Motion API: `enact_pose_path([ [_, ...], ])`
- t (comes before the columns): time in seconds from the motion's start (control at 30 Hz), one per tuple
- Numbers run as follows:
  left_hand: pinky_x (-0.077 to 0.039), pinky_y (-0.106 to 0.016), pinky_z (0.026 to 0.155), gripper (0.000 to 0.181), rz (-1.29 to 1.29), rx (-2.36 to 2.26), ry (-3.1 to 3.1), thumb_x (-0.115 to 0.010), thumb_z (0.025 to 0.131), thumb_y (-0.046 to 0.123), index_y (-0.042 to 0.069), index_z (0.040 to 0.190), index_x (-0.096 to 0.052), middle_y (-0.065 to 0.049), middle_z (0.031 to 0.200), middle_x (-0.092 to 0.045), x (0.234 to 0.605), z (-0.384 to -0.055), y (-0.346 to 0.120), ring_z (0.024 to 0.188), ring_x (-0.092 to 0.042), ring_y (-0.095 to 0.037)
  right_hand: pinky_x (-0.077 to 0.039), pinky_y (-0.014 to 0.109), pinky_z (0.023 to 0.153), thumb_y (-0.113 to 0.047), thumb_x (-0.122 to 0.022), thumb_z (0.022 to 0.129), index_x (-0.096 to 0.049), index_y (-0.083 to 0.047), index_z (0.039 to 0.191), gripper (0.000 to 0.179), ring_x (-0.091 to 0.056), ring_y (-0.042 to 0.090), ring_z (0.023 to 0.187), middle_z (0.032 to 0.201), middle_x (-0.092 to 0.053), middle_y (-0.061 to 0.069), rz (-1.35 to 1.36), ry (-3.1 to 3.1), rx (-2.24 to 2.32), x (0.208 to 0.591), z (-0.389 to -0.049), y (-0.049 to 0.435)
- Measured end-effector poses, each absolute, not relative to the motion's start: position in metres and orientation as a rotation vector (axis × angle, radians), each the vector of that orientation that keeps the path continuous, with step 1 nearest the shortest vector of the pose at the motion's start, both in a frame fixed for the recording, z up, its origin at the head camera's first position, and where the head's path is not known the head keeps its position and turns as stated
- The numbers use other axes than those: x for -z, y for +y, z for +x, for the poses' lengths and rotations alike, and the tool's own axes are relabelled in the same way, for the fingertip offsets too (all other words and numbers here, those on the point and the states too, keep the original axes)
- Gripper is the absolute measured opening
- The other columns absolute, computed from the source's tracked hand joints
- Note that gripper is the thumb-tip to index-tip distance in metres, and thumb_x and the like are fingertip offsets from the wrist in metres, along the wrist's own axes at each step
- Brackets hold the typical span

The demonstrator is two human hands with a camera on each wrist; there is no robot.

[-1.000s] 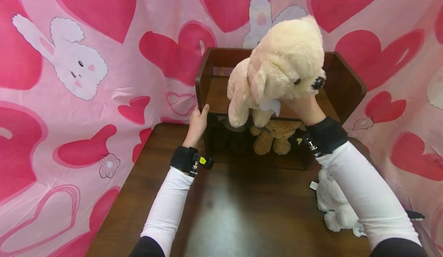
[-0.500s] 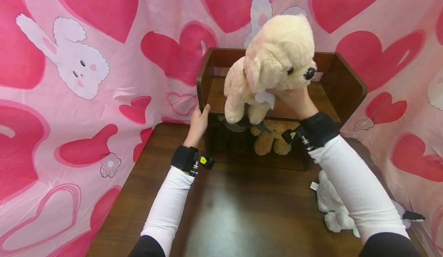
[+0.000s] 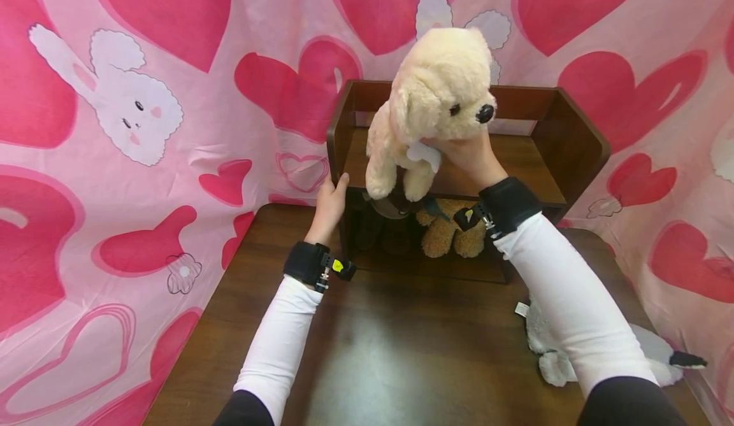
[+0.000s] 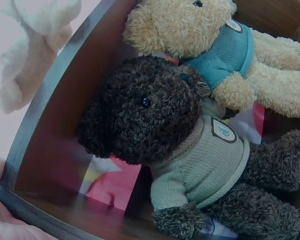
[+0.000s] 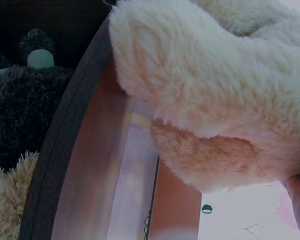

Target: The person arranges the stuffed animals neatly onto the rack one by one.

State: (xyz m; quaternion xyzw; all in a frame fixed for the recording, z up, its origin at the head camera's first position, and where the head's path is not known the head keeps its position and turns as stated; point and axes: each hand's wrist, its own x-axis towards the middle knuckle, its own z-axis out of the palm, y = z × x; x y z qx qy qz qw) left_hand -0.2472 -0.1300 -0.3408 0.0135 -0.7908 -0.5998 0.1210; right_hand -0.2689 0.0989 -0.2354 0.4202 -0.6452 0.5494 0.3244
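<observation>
A cream plush dog with a black nose and a white bow is held in my right hand, which grips it under the chin and chest. The dog is upright over the left part of the upper shelf board; whether its paws touch the board I cannot tell. My left hand holds the left front edge of the wooden shelf unit, thumb at the front. In the left wrist view, a dark brown teddy bear in a pale sweater and a beige teddy bear in a teal sweater sit in the lower compartment.
The shelf unit's right side panel rises beside the upper board. A grey plush toy with a black tip lies on the brown table at the right, partly behind my right sleeve. A pink heart-patterned cloth hangs behind.
My right hand has moved left and slightly down with the plush dog, from the middle of the upper board to its left part. The left hand stays on the shelf edge.
</observation>
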Motion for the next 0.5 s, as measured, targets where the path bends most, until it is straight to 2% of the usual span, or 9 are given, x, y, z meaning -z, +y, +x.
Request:
enact_pose_path([
  [0.07, -0.031, -0.038, 0.103, 0.044, 0.034, 1.755, -2.313, -0.041, 0.097, 0.025, 0.001, 0.134, -0.038, -0.020, 0.131, -0.046, 0.341, -0.247, -0.130, 0.122, -0.041, -0.027, -0.040, 0.026, 0.090, -0.044, -0.077, 0.066, -0.052, 0.010, 0.107, 0.072, -0.052, 0.006, 0.096, 0.102, -0.055, -0.015, 1.084, -1.723, -1.483, 0.236, -0.271, 0.098],
  [0.13, -0.030, -0.038, 0.104, 0.044, 0.029, 1.754, -2.317, -0.040, 0.097, 0.025, 0.001, 0.135, -0.037, -0.019, 0.132, -0.044, 0.341, -0.248, -0.130, 0.123, -0.040, -0.027, -0.040, 0.026, 0.090, -0.025, -0.081, 0.068, -0.052, 0.010, 0.108, 0.061, -0.051, 0.007, 0.096, 0.101, -0.055, -0.014, 1.056, -1.760, -1.532, 0.235, -0.271, 0.097],
  [0.2, -0.029, -0.038, 0.104, 0.045, 0.029, 1.752, -2.318, -0.040, 0.097, 0.025, 0.002, 0.135, -0.036, -0.019, 0.133, -0.044, 0.341, -0.248, -0.130, 0.124, -0.039, -0.026, -0.040, 0.027, 0.091, -0.003, -0.078, 0.067, -0.052, 0.009, 0.110, 0.052, -0.051, 0.008, 0.097, 0.102, -0.055, -0.013, 1.022, -1.799, -1.567, 0.234, -0.272, 0.096],
  [0.27, -0.029, -0.037, 0.105, 0.045, 0.034, 1.750, -2.316, -0.041, 0.097, 0.025, 0.002, 0.136, -0.036, -0.019, 0.134, -0.043, 0.341, -0.248, -0.130, 0.125, -0.038, -0.026, -0.040, 0.028, 0.091, 0.013, -0.072, 0.064, -0.050, 0.010, 0.112, 0.053, -0.051, 0.009, 0.097, 0.102, -0.055, -0.011, 0.985, -1.841, -1.615, 0.232, -0.270, 0.094],
  [0.37, -0.030, -0.038, 0.103, 0.043, 0.040, 1.753, -2.310, -0.041, 0.097, 0.024, 0.000, 0.133, -0.038, -0.020, 0.131, -0.046, 0.340, -0.247, -0.130, 0.122, -0.041, -0.027, -0.039, 0.026, 0.091, 0.021, -0.066, 0.063, -0.045, 0.015, 0.114, 0.056, -0.050, 0.007, 0.096, 0.101, -0.053, -0.010, 0.924, -1.893, -1.652, 0.227, -0.265, 0.090],
  [0.5, -0.032, -0.040, 0.102, 0.042, 0.043, 1.764, -2.304, -0.041, 0.097, 0.025, 0.000, 0.131, -0.040, -0.020, 0.128, -0.047, 0.340, -0.247, -0.130, 0.120, -0.043, -0.027, -0.039, 0.025, 0.090, 0.022, -0.064, 0.065, -0.042, 0.017, 0.116, 0.057, -0.049, 0.004, 0.094, 0.100, -0.051, -0.010, 0.886, -1.931, -1.691, 0.222, -0.260, 0.086],
])
